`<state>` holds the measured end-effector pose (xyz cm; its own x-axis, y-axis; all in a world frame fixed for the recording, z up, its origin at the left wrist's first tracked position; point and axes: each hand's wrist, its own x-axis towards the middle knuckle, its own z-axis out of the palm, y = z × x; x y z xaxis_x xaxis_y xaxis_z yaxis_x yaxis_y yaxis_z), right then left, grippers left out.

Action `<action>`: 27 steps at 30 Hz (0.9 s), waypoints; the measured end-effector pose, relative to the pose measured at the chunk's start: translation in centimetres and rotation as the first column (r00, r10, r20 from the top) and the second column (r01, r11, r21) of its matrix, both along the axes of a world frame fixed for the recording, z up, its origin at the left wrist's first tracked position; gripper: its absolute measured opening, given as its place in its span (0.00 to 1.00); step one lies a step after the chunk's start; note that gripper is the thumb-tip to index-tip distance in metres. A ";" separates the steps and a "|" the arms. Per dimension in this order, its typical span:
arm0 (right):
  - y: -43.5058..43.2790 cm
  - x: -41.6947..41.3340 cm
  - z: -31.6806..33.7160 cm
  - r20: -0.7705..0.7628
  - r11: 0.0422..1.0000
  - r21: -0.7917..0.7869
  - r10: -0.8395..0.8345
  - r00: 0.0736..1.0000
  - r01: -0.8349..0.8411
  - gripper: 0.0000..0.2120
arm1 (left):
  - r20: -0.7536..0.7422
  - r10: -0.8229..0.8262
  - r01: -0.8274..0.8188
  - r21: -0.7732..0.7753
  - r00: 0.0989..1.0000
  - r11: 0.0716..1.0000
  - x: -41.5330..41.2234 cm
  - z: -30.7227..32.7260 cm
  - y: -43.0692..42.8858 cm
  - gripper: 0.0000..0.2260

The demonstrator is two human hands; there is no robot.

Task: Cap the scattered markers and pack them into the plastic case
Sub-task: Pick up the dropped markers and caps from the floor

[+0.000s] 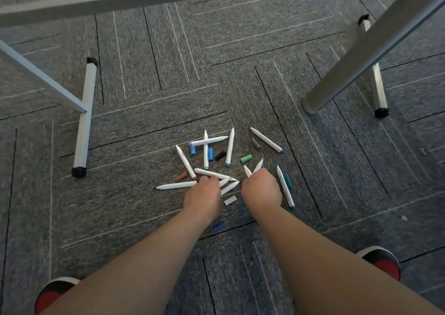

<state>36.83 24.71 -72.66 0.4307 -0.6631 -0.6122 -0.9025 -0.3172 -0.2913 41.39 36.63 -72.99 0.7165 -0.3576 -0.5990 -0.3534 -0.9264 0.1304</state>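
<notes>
On the grey carpet [134, 93], between the metal table legs [84, 119], the markers lie scattered and most of them are without cap. At the left of the heap a brown cap [180, 176] lies alone, and just beside it a white marker [177, 185] lies flat with its tip pointing left. The left hand [203, 197] is lowered on the heap with the fingers curled down; it seems to touch or pinch one marker [212, 173], but the fingers are hidden under the hand, so I cannot tell if it really holds it. Further right, blue caps [210, 154], a black cap [220, 156] and a green cap [246, 158] lie loose between the pens. The right hand [261, 189] is clenched around two markers [252, 169], whose tips stand out above the fist. At the far right a marker with teal end [285, 187] lies on the floor, near the hand but not touched. I judge the step in hand is gathering, at the very beginning of the task. The next move calls for matching each cap to its colour and pressing it on. The plastic case is not in view, so nothing is packed that I can see.
</notes>
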 end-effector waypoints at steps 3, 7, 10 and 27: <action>-0.4 0.3 -0.3 -0.026 0.997 -0.046 0.054 0.998 -0.056 0.05 | 0.002 -0.032 0.031 0.044 0.999 0.999 0.1 -0.1 -0.3 0.12; -0.6 0.9 -0.3 -0.079 0.989 -0.085 0.118 0.990 -0.125 0.06 | -0.030 0.090 -0.090 -0.009 0.995 0.996 0.4 0.1 -0.4 0.11; -0.6 1.6 -0.3 -0.097 0.988 -0.075 0.129 0.987 -0.137 0.06 | -0.038 0.156 -0.159 -0.079 0.987 0.984 0.8 0.7 -0.1 0.10; -6.6 -2.7 2.1 0.026 0.988 -0.092 0.125 0.992 -0.122 0.07 | -0.152 0.247 -0.259 -0.063 0.957 0.964 -1.0 4.0 -6.7 0.09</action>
